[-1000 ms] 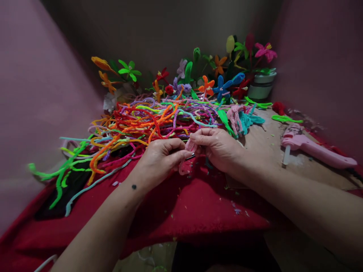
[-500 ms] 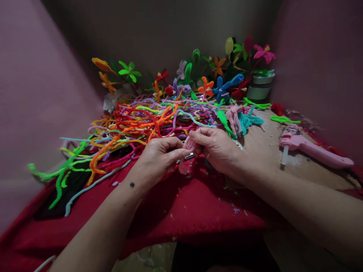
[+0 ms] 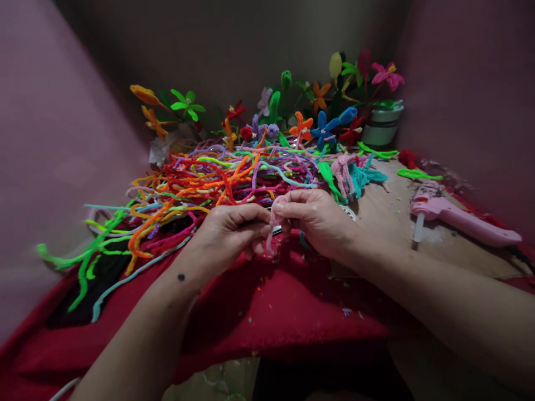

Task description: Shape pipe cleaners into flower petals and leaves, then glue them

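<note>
Both hands meet over the front of the red cloth, around a bent piece of fuzzy pink pipe cleaner (image 3: 271, 245). My right hand (image 3: 320, 220) pinches its upper end between thumb and forefinger. Close against it, my left hand (image 3: 236, 228) is closed, thumb and fingers together at the strand's left side. A small shiny metal piece (image 3: 276, 230) shows between the hands; its kind and which hand holds it are hard to make out. Below the fingers, the strand's lower end hangs down.
Behind the hands lies a heap of coloured pipe cleaners (image 3: 234, 172). Pipe-cleaner flowers (image 3: 322, 131) stand at the back beside a pale pot (image 3: 381, 128). On the right, a pink glue gun (image 3: 460, 217) rests on brown cardboard (image 3: 388, 223). Small scraps dot the red cloth (image 3: 292, 312).
The left fingers have shifted slightly down and left along the pink pipe cleaner, whose loop looks narrower now. The right hand keeps its pinch. The view has moved a little.
</note>
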A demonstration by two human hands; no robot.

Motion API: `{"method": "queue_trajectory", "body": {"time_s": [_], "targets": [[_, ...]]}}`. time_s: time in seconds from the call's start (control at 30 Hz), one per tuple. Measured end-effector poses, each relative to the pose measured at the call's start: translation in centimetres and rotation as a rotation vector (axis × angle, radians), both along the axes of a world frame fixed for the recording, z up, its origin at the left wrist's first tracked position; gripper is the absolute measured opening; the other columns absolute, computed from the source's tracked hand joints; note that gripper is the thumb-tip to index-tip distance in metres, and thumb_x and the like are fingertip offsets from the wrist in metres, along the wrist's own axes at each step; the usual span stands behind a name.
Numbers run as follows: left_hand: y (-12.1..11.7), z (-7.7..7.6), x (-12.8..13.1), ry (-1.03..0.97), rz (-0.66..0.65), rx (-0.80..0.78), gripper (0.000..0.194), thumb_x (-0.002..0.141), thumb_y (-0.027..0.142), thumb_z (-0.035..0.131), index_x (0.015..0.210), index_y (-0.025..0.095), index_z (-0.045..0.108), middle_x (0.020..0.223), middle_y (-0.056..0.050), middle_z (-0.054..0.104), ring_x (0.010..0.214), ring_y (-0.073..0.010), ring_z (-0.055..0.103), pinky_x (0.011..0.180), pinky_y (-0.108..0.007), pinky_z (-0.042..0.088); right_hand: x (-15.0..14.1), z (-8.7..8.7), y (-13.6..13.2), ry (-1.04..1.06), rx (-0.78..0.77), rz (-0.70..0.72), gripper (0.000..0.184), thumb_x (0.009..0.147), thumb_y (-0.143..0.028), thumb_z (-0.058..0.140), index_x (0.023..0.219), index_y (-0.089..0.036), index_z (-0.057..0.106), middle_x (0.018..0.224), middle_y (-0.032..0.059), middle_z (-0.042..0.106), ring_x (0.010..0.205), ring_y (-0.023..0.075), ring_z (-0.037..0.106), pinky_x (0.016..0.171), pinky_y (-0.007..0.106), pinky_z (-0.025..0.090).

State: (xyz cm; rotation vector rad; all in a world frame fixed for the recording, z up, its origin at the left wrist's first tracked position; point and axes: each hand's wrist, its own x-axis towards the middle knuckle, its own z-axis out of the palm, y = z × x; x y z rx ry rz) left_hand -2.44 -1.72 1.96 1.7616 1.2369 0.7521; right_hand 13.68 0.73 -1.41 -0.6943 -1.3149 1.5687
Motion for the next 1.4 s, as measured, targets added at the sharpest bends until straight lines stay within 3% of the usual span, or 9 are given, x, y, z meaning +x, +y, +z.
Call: {"method": "queue_trajectory", "body": {"time_s": [0.37,0.5,0.7,0.77,0.87,1.0,1.23,1.4], "targets": [[-0.2,0.7,0.7,-0.083,0.041,-0.152,0.013,0.069,0.023,0.061,0.075,0.012,0.063,0.047,0.001,0.056,0.041,-0.0086,0.051,0.040,-0.017,0.042,-0.1,-0.3,0.2,0.020,-0.027,-0.019,0.024,0.067,-0.035,0.067,0.058,-0.014,0.058,0.059,-0.0004,0.056,0.051,0.0073,0.046,0.049,0.022,0.037],[-0.2,0.4,1.2,-0.120,0.093,-0.177,0.014,0.069,0.025,0.060,0.076,0.013,0.058,0.048,0.002,0.057,0.039,-0.0094,0.052,0.039,-0.019,0.042,-0.3,-0.5,-0.2,0.027,-0.086,0.017,0.026,0.064,-0.039,0.069,0.070,-0.015,0.062,0.060,-0.0008,0.057,0.048,0.0077,0.048,0.044,0.022,0.037],[0.2,0.3,0.5,-0.160,0.239,-0.054,0.020,0.068,0.028,0.065,0.081,0.015,0.058,0.058,0.003,0.057,0.038,-0.0049,0.046,0.036,-0.016,0.034,-0.2,0.6,-0.8,-0.083,-0.080,-0.007,0.025,0.069,-0.037,0.066,0.058,-0.015,0.059,0.048,-0.0025,0.052,0.043,0.0072,0.045,0.042,0.022,0.036],[0.4,0.3,-0.1,-0.265,0.211,-0.056,0.023,0.069,0.028,0.066,0.087,0.015,0.061,0.063,0.003,0.058,0.040,-0.0031,0.043,0.037,-0.015,0.032,-0.1,0.9,-1.0,-0.125,-0.052,0.050,0.029,0.071,-0.038,0.064,0.054,-0.015,0.056,0.043,-0.0035,0.048,0.039,0.0060,0.040,0.038,0.021,0.029],[0.5,0.2,-0.7,-0.394,0.118,-0.201,0.024,0.070,0.027,0.066,0.091,0.016,0.064,0.062,0.002,0.058,0.041,-0.0024,0.042,0.039,-0.015,0.031,0.0,1.1,-1.2,-0.153,-0.001,0.188,0.030,0.073,-0.038,0.062,0.056,-0.015,0.056,0.043,-0.0039,0.046,0.038,0.0054,0.035,0.037,0.021,0.024],[0.6,0.1,-0.9,-0.448,0.057,-0.303,0.017,0.069,0.023,0.067,0.083,0.015,0.065,0.059,0.002,0.057,0.040,-0.0022,0.042,0.039,-0.015,0.030,0.2,0.7,-1.1,-0.150,0.010,0.302,0.025,0.075,-0.036,0.059,0.062,-0.014,0.058,0.045,-0.0040,0.046,0.038,0.0051,0.033,0.037,0.021,0.023],[0.3,0.2,-0.6,-0.438,0.079,-0.223,0.014,0.068,0.023,0.067,0.076,0.014,0.062,0.052,0.003,0.055,0.040,-0.0045,0.044,0.040,-0.016,0.035,0.2,0.4,-0.9,-0.140,-0.008,0.308,0.023,0.074,-0.034,0.061,0.062,-0.014,0.058,0.044,-0.0043,0.046,0.036,0.0047,0.032,0.036,0.021,0.020],[0.0,-0.2,0.2,-0.332,0.169,-0.044,0.010,0.071,0.024,0.063,0.073,0.014,0.061,0.052,0.003,0.056,0.040,-0.0050,0.045,0.039,-0.015,0.033,0.0,0.4,-0.8,-0.150,-0.027,0.284,0.025,0.073,-0.035,0.061,0.060,-0.014,0.057,0.043,-0.0044,0.045,0.036,0.0047,0.032,0.037,0.021,0.018]]}}
